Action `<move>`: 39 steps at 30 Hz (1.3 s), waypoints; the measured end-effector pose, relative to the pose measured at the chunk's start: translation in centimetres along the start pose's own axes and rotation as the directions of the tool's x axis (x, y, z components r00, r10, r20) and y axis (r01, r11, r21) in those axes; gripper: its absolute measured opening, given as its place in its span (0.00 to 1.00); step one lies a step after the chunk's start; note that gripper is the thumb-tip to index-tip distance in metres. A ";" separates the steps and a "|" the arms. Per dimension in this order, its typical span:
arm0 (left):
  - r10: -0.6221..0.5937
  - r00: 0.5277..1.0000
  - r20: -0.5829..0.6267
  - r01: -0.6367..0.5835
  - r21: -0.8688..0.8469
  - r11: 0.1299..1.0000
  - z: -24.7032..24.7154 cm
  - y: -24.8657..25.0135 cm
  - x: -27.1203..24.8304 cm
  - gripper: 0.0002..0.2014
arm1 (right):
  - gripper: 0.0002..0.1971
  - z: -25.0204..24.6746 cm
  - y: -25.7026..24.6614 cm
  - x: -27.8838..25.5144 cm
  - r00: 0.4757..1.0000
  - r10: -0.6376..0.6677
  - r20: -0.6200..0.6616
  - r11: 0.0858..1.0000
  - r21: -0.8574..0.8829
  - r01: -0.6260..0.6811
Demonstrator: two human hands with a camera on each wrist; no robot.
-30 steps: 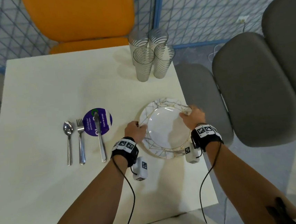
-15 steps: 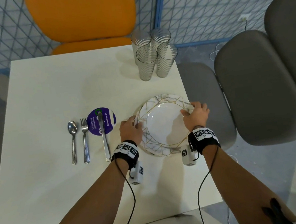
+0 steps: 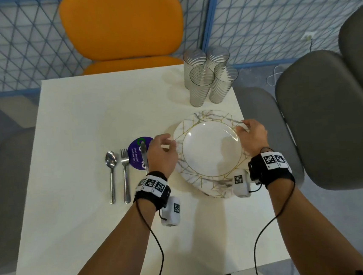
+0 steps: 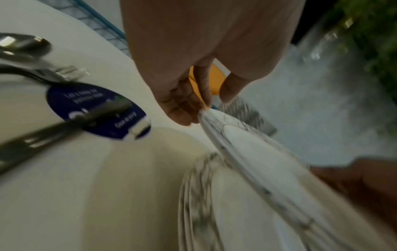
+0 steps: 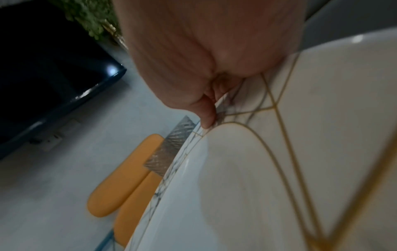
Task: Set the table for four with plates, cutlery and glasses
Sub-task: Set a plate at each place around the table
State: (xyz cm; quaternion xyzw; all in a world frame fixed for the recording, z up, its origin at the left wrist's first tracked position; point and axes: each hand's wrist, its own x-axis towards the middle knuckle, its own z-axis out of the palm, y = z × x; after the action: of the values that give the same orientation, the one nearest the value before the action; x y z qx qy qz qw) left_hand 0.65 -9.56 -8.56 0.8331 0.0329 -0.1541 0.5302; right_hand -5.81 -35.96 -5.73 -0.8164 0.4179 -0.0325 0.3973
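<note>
A stack of white marbled plates (image 3: 213, 188) with gold lines sits near the table's right edge. Both hands hold the top plate (image 3: 211, 151) just above the stack. My left hand (image 3: 162, 152) pinches its left rim, thumb above and fingers (image 4: 182, 108) beneath. My right hand (image 3: 252, 132) grips the right rim with curled fingers (image 5: 207, 110). In the left wrist view the top plate (image 4: 257, 152) is tilted clear of the stack (image 4: 199, 195). Left of the plates lie a spoon (image 3: 112, 172), a fork (image 3: 125, 171) and a knife (image 3: 144, 156). Several ribbed glasses (image 3: 210, 79) stand behind.
The knife lies across a round purple sticker (image 3: 136, 152) on the white table (image 3: 75, 125). An orange chair (image 3: 121, 25) stands at the far side and grey chairs (image 3: 329, 118) at the right. A blue mesh fence runs behind.
The top plate has come up off the stack, its left side raised, with both hands still on its rim. The cutlery and glasses have not moved.
</note>
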 end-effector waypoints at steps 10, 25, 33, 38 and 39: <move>-0.097 0.994 -0.058 0.089 -0.123 0.988 -12.0 -1.2 7.4 0.11 | 0.22 8.6 -8.1 -1.7 0.999 -0.035 0.032 0.953 0.302 0.024; -0.422 0.886 -0.190 0.361 -0.289 0.887 -12.2 -2.9 22.8 0.04 | 0.08 6.1 -0.1 -0.1 0.995 -0.033 -0.099 0.998 -0.050 0.028; -0.331 0.925 -0.187 0.367 0.212 0.906 -11.4 -3.2 26.3 0.36 | 0.11 4.7 4.1 3.6 0.969 -0.179 -0.172 0.943 -0.311 0.119; -0.308 0.947 -0.085 0.320 0.226 0.920 -11.1 -4.0 27.0 0.36 | 0.13 4.9 5.4 4.2 0.972 -0.158 -0.172 0.938 -0.333 0.093; -0.348 0.932 -0.103 0.360 0.134 0.923 -11.0 -3.9 27.1 0.32 | 0.13 4.9 5.6 4.3 0.973 -0.156 -0.169 0.939 -0.331 0.093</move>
State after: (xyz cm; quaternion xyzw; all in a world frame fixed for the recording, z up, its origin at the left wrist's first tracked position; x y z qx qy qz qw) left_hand 27.97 -1.03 -15.55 0.8563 0.1917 -0.2169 0.4277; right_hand -4.80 -37.86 -14.08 -0.8879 0.4015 -0.0679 0.2139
